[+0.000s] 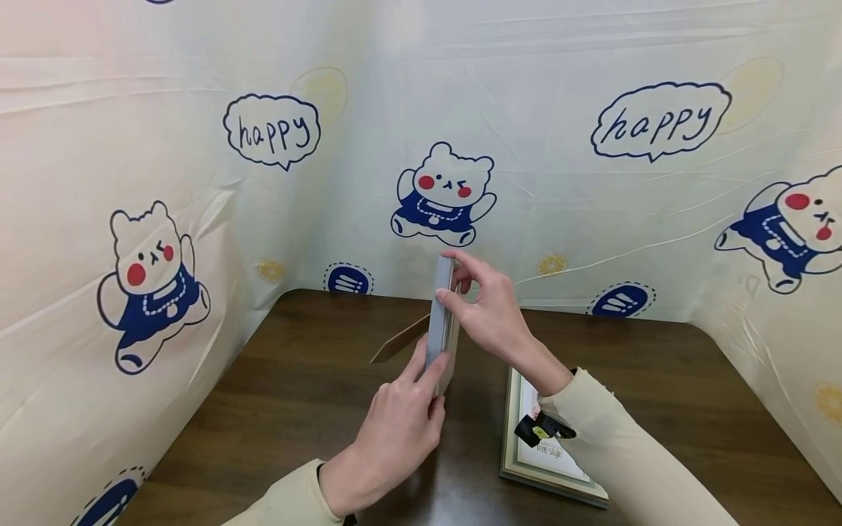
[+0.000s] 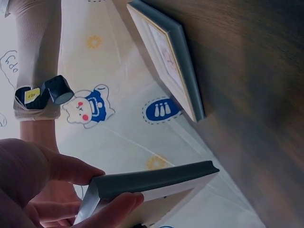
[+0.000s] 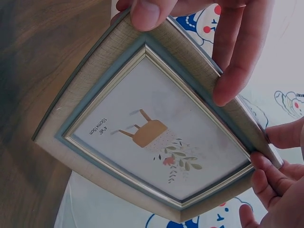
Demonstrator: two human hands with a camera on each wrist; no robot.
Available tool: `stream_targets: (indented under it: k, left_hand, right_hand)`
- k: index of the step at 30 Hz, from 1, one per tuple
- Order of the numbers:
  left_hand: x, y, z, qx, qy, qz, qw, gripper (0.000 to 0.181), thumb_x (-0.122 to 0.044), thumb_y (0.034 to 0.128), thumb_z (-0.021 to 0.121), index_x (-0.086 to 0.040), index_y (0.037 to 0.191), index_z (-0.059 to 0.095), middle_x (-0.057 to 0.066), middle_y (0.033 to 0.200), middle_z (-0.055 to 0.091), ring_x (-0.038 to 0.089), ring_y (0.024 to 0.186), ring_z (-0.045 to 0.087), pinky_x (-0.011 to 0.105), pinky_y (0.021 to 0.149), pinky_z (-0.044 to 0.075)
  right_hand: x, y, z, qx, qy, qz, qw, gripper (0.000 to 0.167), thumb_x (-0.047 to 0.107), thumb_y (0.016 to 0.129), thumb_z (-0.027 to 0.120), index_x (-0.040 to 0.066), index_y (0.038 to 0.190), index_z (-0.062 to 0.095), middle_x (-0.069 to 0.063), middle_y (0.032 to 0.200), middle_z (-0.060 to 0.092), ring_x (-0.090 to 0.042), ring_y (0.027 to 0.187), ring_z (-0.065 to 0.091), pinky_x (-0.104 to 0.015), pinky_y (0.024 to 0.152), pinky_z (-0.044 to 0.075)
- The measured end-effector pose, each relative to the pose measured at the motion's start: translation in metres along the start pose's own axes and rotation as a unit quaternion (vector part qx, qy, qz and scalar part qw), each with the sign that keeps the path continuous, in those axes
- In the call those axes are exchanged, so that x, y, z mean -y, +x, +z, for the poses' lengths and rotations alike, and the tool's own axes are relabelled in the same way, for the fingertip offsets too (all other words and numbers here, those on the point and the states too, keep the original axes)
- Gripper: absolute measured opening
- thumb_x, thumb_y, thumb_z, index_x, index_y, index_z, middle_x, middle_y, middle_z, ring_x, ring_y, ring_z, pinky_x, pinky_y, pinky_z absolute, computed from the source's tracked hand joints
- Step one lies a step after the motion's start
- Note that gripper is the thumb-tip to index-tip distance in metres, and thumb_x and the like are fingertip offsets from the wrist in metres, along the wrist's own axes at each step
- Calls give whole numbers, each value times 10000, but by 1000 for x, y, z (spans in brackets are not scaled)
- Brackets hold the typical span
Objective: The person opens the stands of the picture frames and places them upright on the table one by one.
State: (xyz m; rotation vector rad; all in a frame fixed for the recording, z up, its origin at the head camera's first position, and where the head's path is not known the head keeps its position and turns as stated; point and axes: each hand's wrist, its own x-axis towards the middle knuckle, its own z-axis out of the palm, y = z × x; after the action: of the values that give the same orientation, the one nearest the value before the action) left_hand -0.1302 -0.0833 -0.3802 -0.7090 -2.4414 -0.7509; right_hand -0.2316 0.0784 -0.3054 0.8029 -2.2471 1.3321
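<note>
A picture frame (image 1: 439, 314) stands on edge between both hands, seen nearly edge-on in the head view. Its face shows a potted-plant drawing (image 3: 152, 135) inside a beige border with blue-grey and gold trim. My left hand (image 1: 395, 416) grips the near lower part, fingers on either side. With thumb and fingers my right hand (image 1: 490, 307) pinches the far upper end. A brown stand flap (image 1: 401, 340) sticks out leftward behind the frame. Beneath my right forearm lies a second picture frame (image 1: 546, 460), face up and partly hidden by the sleeve.
The dark wooden table (image 1: 263, 424) runs under everything. Pale cloth walls (image 1: 539, 197) with cartoon bears and "happy" bubbles enclose it at the back and sides. A small black camera (image 1: 542, 429) is strapped to the right wrist.
</note>
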Motion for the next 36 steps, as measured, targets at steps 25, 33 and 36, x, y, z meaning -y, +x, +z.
stream_targets:
  k: [25, 33, 36]
  left_hand:
    - [5, -1, 0, -188, -62, -330, 9993, 647, 60, 812, 851, -84, 1402, 628, 171, 1504, 524, 305, 910, 766, 378, 701, 631]
    - [9, -2, 1, -277, -22, -277, 9992, 648, 69, 800, 855, -77, 1392, 636, 170, 1501, 529, 288, 869, 757, 359, 665, 622]
    - [11, -3, 2, -350, -11, -247, 9991, 653, 74, 794, 857, -82, 1390, 641, 164, 1500, 532, 274, 839, 753, 329, 637, 610]
  right_hand:
    - [4, 5, 7, -3, -458, -383, 9982, 466, 64, 932, 778, 46, 1376, 638, -12, 906, 646, -213, 870, 526, -407, 743, 449]
    - [6, 5, 8, -3, -665, -477, 9966, 479, 91, 928, 787, 66, 1383, 637, 1, 902, 649, -201, 868, 523, -413, 805, 409]
    - [7, 5, 7, 24, -721, -534, 9960, 488, 112, 932, 786, 66, 1391, 629, 1, 913, 651, -195, 877, 529, -438, 866, 389]
